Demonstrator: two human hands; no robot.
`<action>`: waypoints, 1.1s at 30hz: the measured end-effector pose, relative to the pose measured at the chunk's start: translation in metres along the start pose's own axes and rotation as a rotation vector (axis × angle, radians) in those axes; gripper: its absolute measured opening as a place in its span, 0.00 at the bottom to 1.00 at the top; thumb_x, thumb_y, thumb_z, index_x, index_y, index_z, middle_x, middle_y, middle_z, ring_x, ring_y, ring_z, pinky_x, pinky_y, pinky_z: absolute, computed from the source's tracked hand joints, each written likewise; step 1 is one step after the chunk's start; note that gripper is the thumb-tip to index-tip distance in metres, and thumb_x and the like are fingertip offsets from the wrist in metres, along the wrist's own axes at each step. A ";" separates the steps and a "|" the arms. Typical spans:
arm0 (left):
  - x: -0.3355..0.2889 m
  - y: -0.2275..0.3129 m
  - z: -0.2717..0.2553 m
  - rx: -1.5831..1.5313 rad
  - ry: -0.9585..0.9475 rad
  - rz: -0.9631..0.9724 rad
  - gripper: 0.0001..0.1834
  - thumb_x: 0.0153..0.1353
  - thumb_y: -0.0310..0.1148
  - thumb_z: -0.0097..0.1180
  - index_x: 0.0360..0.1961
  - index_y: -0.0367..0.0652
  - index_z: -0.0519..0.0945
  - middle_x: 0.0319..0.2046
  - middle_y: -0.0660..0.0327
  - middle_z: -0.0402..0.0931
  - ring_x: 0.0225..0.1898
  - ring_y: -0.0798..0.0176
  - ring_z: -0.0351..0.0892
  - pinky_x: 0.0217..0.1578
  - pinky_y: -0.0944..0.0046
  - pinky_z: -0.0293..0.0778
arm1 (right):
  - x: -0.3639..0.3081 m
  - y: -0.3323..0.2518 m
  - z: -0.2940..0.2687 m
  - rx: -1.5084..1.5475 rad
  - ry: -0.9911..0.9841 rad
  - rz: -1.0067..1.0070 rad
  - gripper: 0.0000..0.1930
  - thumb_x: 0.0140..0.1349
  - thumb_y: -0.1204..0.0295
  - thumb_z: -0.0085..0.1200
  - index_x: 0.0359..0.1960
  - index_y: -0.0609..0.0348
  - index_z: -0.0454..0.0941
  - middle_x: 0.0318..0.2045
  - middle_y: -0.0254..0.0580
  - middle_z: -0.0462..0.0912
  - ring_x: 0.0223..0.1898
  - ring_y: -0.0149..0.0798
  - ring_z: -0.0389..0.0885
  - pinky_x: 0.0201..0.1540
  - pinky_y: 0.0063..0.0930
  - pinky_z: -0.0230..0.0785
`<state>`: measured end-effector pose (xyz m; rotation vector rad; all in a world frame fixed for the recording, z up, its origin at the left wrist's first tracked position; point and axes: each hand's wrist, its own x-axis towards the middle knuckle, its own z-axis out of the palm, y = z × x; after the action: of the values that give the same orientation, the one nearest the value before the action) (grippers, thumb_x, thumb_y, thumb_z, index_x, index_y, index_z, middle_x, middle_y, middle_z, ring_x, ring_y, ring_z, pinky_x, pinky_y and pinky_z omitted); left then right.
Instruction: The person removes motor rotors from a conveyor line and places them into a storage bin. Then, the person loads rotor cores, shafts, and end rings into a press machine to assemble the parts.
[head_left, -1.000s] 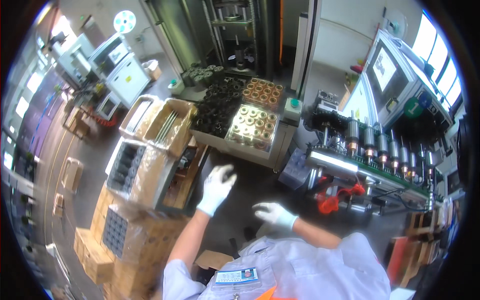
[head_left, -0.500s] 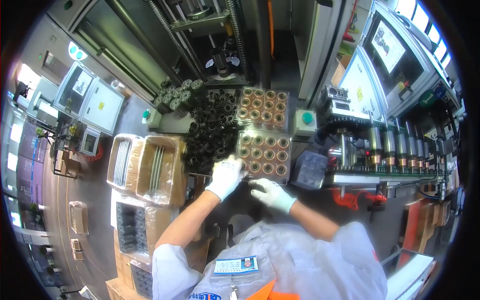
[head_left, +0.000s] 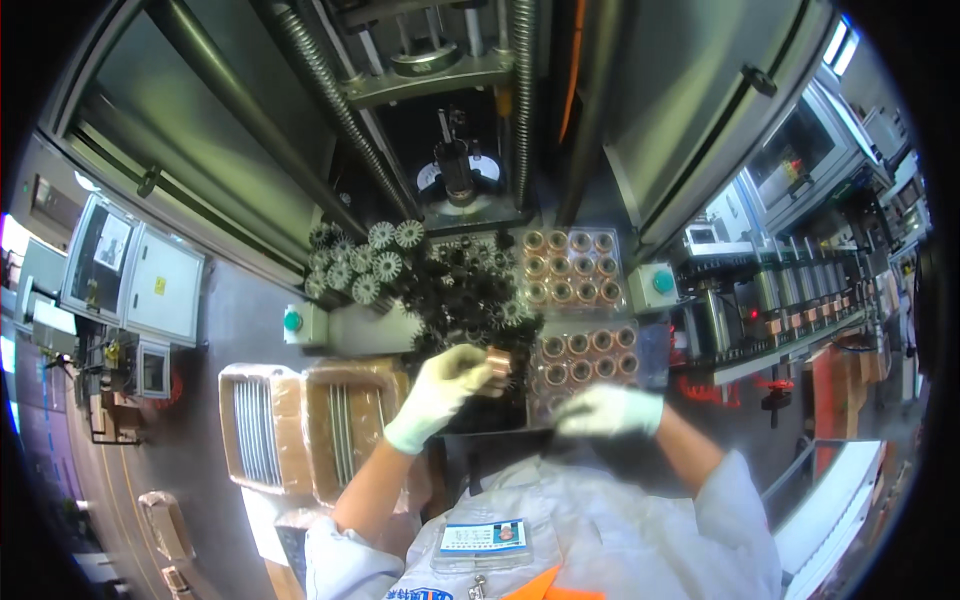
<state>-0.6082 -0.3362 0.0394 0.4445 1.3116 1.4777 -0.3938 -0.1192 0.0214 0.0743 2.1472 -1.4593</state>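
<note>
Copper-coloured ring sits at the fingertips of the left hand, raised by the near side of a heap of dark slotted parts; white-gloved thumb and fingers pinch it, forearm slanting up from lower left. Right hand, also gloved, lies lower and to the right, back of the hand upward, fingers pointing left over the near part of the closer clear tray; blurred, so cannot tell whether its fingers grip anything. Labels: ID badge on the chest, blue border, small photo, print too small to read; blue lettering on the pale coat, lower edge of view. Containers: closer clear tray holds copper-coloured rings in rows, partly covered by the right hand; farther tray holds more, three rows of four; two plastic-lined cardboard boxes at left hold long metal rods; grey toothed parts stand left of the dark slotted parts
</note>
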 end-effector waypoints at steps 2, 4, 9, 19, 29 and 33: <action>-0.011 0.007 -0.027 -0.057 0.129 0.046 0.12 0.69 0.28 0.59 0.48 0.29 0.77 0.43 0.53 0.82 0.43 0.58 0.85 0.48 0.55 0.85 | 0.053 -0.037 -0.040 -0.136 0.374 -0.214 0.26 0.68 0.56 0.56 0.60 0.63 0.77 0.55 0.53 0.83 0.56 0.43 0.82 0.60 0.37 0.72; -0.021 0.008 -0.050 -0.116 0.163 0.084 0.12 0.68 0.26 0.60 0.47 0.30 0.77 0.42 0.53 0.82 0.42 0.58 0.86 0.48 0.56 0.85 | 0.121 -0.076 -0.087 0.265 0.652 -0.215 0.32 0.65 0.65 0.61 0.67 0.68 0.67 0.59 0.50 0.79 0.56 0.39 0.80 0.59 0.32 0.73; -0.045 0.011 -0.072 -0.100 0.326 0.173 0.12 0.69 0.29 0.61 0.46 0.29 0.80 0.40 0.55 0.83 0.41 0.60 0.86 0.46 0.58 0.86 | 0.281 -0.069 -0.194 -0.065 1.275 -0.245 0.39 0.50 0.61 0.74 0.62 0.63 0.69 0.51 0.53 0.83 0.50 0.46 0.83 0.55 0.39 0.74; 0.001 0.020 -0.123 0.523 0.569 0.505 0.10 0.67 0.32 0.62 0.43 0.35 0.81 0.41 0.61 0.81 0.39 0.73 0.78 0.42 0.71 0.73 | 0.275 -0.124 -0.233 0.201 0.977 -0.109 0.29 0.54 0.58 0.71 0.50 0.64 0.73 0.35 0.43 0.83 0.37 0.35 0.81 0.43 0.32 0.74; 0.201 0.086 -0.093 1.468 0.605 0.974 0.07 0.63 0.38 0.62 0.38 0.47 0.81 0.34 0.52 0.74 0.31 0.44 0.77 0.30 0.47 0.74 | 0.004 -0.037 -0.090 -0.292 0.825 0.171 0.37 0.55 0.46 0.65 0.61 0.53 0.71 0.46 0.55 0.83 0.48 0.52 0.84 0.53 0.43 0.73; 0.260 0.078 -0.122 1.673 0.554 0.863 0.09 0.63 0.38 0.63 0.40 0.47 0.83 0.35 0.47 0.79 0.34 0.42 0.81 0.33 0.45 0.76 | -0.092 0.016 -0.107 -0.350 1.145 0.489 0.36 0.54 0.46 0.63 0.59 0.55 0.69 0.40 0.55 0.85 0.44 0.57 0.85 0.49 0.45 0.76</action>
<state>-0.8384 -0.1580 -0.0236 1.9220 2.8781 0.6916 -0.3527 0.0042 0.0788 1.4868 2.8562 -0.7502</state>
